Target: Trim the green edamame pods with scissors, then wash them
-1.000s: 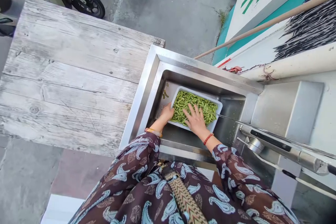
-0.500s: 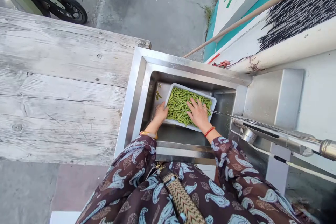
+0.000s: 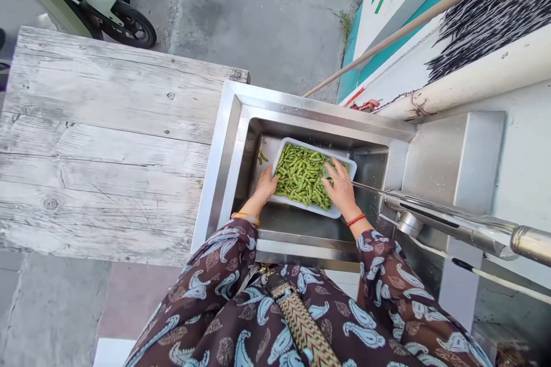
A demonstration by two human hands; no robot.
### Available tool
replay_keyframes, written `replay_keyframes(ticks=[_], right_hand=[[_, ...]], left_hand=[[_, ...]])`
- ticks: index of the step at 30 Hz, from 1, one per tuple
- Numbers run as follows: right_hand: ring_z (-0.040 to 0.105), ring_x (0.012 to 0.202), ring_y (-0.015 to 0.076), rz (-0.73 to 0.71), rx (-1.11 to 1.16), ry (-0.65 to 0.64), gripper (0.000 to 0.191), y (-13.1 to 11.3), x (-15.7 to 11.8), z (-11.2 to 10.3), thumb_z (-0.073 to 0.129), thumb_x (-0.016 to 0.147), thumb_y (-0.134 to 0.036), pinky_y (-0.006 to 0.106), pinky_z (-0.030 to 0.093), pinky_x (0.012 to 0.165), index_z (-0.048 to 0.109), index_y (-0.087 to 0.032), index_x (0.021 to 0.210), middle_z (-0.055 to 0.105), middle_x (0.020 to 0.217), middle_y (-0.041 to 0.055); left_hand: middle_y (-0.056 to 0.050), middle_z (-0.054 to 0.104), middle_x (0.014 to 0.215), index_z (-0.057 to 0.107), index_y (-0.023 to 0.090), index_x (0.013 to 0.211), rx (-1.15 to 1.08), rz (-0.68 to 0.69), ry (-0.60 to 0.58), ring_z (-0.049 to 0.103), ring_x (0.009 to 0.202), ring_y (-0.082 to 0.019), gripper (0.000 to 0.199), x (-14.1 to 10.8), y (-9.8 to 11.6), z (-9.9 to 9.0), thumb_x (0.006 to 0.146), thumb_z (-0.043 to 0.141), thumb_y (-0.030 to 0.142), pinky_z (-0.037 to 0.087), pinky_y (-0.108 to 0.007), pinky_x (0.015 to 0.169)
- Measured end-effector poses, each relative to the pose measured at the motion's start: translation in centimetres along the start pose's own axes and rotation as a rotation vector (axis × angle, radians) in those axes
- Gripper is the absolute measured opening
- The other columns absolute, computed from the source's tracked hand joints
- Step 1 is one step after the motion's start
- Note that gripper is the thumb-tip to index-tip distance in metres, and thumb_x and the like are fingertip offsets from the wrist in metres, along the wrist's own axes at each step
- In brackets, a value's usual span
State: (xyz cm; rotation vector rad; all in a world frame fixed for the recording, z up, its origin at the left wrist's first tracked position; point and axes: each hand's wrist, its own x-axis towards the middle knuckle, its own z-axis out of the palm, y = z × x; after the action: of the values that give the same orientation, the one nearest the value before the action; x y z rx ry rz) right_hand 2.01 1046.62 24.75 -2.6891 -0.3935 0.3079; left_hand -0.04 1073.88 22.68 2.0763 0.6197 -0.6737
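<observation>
A white rectangular tray (image 3: 353, 171) full of green edamame pods (image 3: 299, 175) sits tilted slightly in the steel sink (image 3: 297, 223). My left hand (image 3: 265, 184) is closed on the tray's left edge, with its fingers partly hidden. Over the right end of the pods lies my right hand (image 3: 341, 184), its fingers spread and bent on or just above them. From the right, the faucet (image 3: 400, 198) reaches toward the tray, and a thin stream of water appears to come out near my right hand. A few loose pods (image 3: 262, 156) lie on the sink bottom left of the tray.
A weathered wooden table (image 3: 112, 155) adjoins the sink's left side. Behind the sink leans a mop handle (image 3: 387, 40). A motorbike wheel (image 3: 135, 26) stands beyond the table. A pale hose (image 3: 495, 278) runs along the right.
My right hand has moved right across the pods toward the tray's right end. My left hand keeps its place on the tray edge. The view has shifted slightly.
</observation>
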Motion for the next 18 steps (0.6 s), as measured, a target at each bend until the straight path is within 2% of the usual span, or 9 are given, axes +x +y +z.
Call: replay_keyframes(ticks=[2,4,5,7,9,11,13,16,18], right_hand=[[0.034,0.144,0.0330,0.203,0.014,0.086,0.060,0.7,0.6,1.2,0.040,0.098,-0.049,0.058,0.036,0.113,0.040,-0.019,0.150,0.036,0.158,0.0159],[0.031,0.144,0.0386,0.397,-0.024,0.115,0.069,-0.8,1.8,2.8,0.039,0.096,-0.055,0.066,0.035,0.109,0.036,-0.015,0.152,0.038,0.155,0.0215],[0.030,0.144,0.0404,0.432,-0.046,0.085,0.072,-2.0,2.3,3.4,0.039,0.096,-0.056,0.067,0.035,0.108,0.034,-0.014,0.154,0.037,0.155,0.0223],[0.026,0.146,0.0412,0.306,-0.074,-0.043,0.072,-4.3,2.6,3.8,0.044,0.095,-0.055,0.065,0.035,0.109,0.030,-0.021,0.156,0.031,0.161,0.0165],[0.023,0.148,0.0398,0.119,-0.068,-0.166,0.069,-5.2,1.8,2.9,0.048,0.094,-0.051,0.062,0.033,0.112,0.029,-0.028,0.156,0.026,0.164,0.0084],[0.022,0.150,0.0371,-0.035,-0.026,-0.238,0.064,-4.4,0.2,1.3,0.050,0.095,-0.048,0.058,0.032,0.114,0.032,-0.033,0.155,0.026,0.165,0.0030],[0.025,0.149,0.0348,-0.094,0.023,-0.236,0.060,-2.3,-1.1,0.0,0.048,0.096,-0.047,0.056,0.032,0.115,0.035,-0.034,0.153,0.029,0.164,0.0024],[0.029,0.148,0.0341,0.092,0.051,-0.118,0.061,0.3,-1.1,0.0,0.044,0.098,-0.048,0.056,0.034,0.114,0.036,-0.026,0.154,0.029,0.163,0.0095],[0.028,0.148,0.0375,0.297,0.043,-0.049,0.063,0.1,0.1,1.3,0.042,0.098,-0.049,0.061,0.034,0.112,0.035,-0.022,0.154,0.028,0.163,0.0146]], left_hand=[[-0.022,0.043,0.150,0.033,0.007,0.152,-0.003,0.003,-0.006,0.038,0.144,-0.031,0.071,0.2,0.3,0.7,0.088,0.055,0.024,0.029,-0.042,0.120],[-0.024,0.036,0.155,0.025,0.007,0.155,0.013,-0.017,-0.008,0.033,0.147,-0.033,0.080,0.4,0.6,1.5,0.085,0.059,0.026,0.027,-0.045,0.121],[-0.026,0.033,0.156,0.021,0.006,0.156,0.027,-0.030,-0.007,0.030,0.148,-0.034,0.085,0.5,0.6,1.8,0.084,0.061,0.026,0.027,-0.047,0.121],[-0.027,0.030,0.158,0.016,0.007,0.157,0.047,-0.034,-0.004,0.027,0.149,-0.036,0.091,0.7,0.6,2.3,0.081,0.063,0.026,0.026,-0.050,0.120],[-0.026,0.030,0.159,0.015,0.009,0.157,0.054,-0.003,-0.006,0.027,0.150,-0.035,0.092,0.7,0.4,2.2,0.080,0.063,0.026,0.026,-0.051,0.120],[-0.026,0.029,0.159,0.017,0.010,0.157,0.096,0.043,-0.004,0.027,0.150,-0.035,0.090,0.4,0.4,1.8,0.080,0.063,0.025,0.025,-0.052,0.120],[-0.026,0.023,0.162,0.021,0.009,0.156,0.199,0.111,0.010,0.022,0.151,-0.038,0.089,-0.1,0.6,1.6,0.080,0.064,0.025,0.023,-0.054,0.120],[-0.022,0.012,0.166,0.025,0.014,0.156,0.345,0.269,0.010,0.013,0.153,-0.040,0.086,-1.0,1.8,2.4,0.081,0.065,0.027,0.018,-0.058,0.121],[-0.022,0.007,0.166,0.025,0.014,0.156,0.373,0.310,-0.035,0.008,0.153,-0.041,0.088,-1.4,2.7,3.7,0.081,0.067,0.030,0.016,-0.059,0.121]])
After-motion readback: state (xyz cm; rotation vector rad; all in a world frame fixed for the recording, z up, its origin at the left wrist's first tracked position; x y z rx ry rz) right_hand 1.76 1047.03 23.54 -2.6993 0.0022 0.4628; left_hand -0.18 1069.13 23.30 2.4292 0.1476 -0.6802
